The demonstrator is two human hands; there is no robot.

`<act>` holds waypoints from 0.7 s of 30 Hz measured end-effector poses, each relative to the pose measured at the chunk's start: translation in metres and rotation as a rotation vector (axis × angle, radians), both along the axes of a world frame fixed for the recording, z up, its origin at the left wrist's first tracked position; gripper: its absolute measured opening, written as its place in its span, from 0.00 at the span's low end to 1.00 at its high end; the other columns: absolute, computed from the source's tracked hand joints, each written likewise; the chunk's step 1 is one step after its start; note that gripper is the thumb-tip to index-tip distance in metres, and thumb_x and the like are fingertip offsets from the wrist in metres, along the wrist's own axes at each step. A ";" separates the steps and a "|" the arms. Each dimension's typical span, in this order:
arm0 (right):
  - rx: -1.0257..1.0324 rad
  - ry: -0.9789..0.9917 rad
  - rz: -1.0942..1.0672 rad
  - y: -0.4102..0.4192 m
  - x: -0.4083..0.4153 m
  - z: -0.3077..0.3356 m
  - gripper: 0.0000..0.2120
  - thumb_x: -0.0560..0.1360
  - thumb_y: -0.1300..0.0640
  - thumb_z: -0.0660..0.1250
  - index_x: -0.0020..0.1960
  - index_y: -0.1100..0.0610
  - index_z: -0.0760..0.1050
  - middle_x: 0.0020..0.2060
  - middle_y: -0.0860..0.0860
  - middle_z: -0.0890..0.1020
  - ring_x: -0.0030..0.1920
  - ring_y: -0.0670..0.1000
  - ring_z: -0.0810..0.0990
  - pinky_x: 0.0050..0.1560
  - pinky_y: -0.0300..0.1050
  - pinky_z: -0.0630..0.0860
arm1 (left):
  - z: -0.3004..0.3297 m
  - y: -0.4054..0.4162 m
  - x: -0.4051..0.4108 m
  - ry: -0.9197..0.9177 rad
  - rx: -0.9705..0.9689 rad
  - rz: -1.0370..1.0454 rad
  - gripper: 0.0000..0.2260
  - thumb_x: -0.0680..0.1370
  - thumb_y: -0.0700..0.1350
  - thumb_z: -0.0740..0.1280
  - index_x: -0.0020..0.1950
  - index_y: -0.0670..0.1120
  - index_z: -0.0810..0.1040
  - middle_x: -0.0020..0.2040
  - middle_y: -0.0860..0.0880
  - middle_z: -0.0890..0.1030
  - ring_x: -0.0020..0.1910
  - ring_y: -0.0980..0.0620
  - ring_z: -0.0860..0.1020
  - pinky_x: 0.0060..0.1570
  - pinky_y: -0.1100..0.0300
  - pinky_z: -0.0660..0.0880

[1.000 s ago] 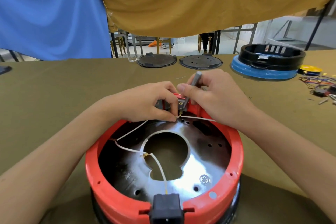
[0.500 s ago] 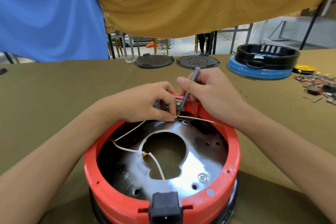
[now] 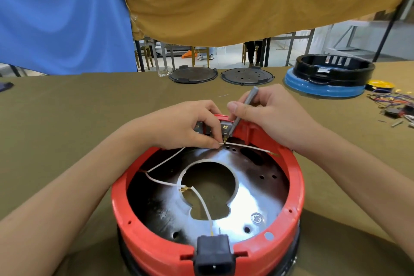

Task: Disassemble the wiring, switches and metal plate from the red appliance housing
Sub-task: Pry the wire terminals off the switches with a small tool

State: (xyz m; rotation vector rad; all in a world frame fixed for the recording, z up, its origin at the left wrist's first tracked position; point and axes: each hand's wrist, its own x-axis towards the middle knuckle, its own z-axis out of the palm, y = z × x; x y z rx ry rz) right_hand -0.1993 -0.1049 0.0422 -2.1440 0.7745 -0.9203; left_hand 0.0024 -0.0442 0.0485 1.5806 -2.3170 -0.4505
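The red housing sits open side up on the bench, near its front edge, with the metal plate inside it. At the rim's 12 o'clock stands a grey switch. The left hand pinches a white wire at the terminal just below the switch, fingers curled round it. The right hand grips a grey tool like a pen — its tip is down at the same terminal. More white wires cross the plate to a black socket at 6 o'clock. A screw sits at the plate's 4 o'clock.

Farther out, at 12 o'clock on the bench, lie two dark discs; at 2 o'clock, a black ring on a blue base — and loose wires at 3 o'clock.
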 end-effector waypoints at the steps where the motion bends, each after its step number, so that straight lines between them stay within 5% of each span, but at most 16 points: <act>1: -0.061 0.030 -0.003 0.001 -0.001 0.001 0.10 0.76 0.50 0.72 0.39 0.54 0.83 0.32 0.48 0.84 0.33 0.45 0.79 0.39 0.39 0.74 | 0.000 0.001 0.000 -0.002 0.001 0.003 0.03 0.74 0.49 0.74 0.44 0.59 0.84 0.57 0.59 0.73 0.55 0.61 0.75 0.62 0.54 0.71; 6: -0.356 0.161 -0.007 0.008 -0.009 0.011 0.03 0.71 0.50 0.75 0.41 0.48 0.84 0.35 0.40 0.82 0.43 0.42 0.79 0.44 0.36 0.74 | 0.001 0.002 0.000 -0.021 -0.006 0.005 0.03 0.75 0.50 0.74 0.46 0.59 0.84 0.58 0.59 0.74 0.57 0.59 0.75 0.63 0.52 0.71; 10: -0.425 0.321 0.016 0.012 -0.011 0.018 0.05 0.69 0.45 0.73 0.41 0.45 0.84 0.35 0.40 0.78 0.37 0.44 0.80 0.41 0.41 0.77 | 0.000 0.002 0.000 -0.028 -0.006 0.014 0.03 0.75 0.50 0.73 0.47 0.58 0.85 0.59 0.58 0.73 0.57 0.60 0.75 0.64 0.53 0.70; 13: -0.361 0.298 -0.017 0.006 -0.006 0.019 0.06 0.71 0.48 0.75 0.37 0.46 0.82 0.31 0.40 0.80 0.35 0.41 0.79 0.36 0.33 0.74 | 0.000 0.002 0.000 -0.015 -0.006 0.009 0.03 0.75 0.49 0.74 0.46 0.58 0.84 0.58 0.59 0.73 0.55 0.59 0.76 0.62 0.54 0.71; 17: -0.191 0.206 -0.022 0.001 0.001 0.013 0.13 0.76 0.49 0.70 0.36 0.53 0.79 0.30 0.47 0.80 0.31 0.46 0.76 0.37 0.42 0.72 | 0.000 0.002 0.000 -0.016 -0.003 0.008 0.03 0.75 0.50 0.73 0.46 0.58 0.84 0.57 0.61 0.73 0.54 0.60 0.76 0.61 0.55 0.71; 21: -0.023 0.062 -0.045 0.001 0.005 0.006 0.17 0.79 0.50 0.68 0.37 0.61 0.79 0.26 0.49 0.75 0.27 0.42 0.70 0.31 0.34 0.66 | 0.000 0.001 -0.001 -0.008 0.006 0.001 0.02 0.75 0.49 0.73 0.47 0.57 0.84 0.58 0.58 0.74 0.56 0.57 0.76 0.62 0.52 0.71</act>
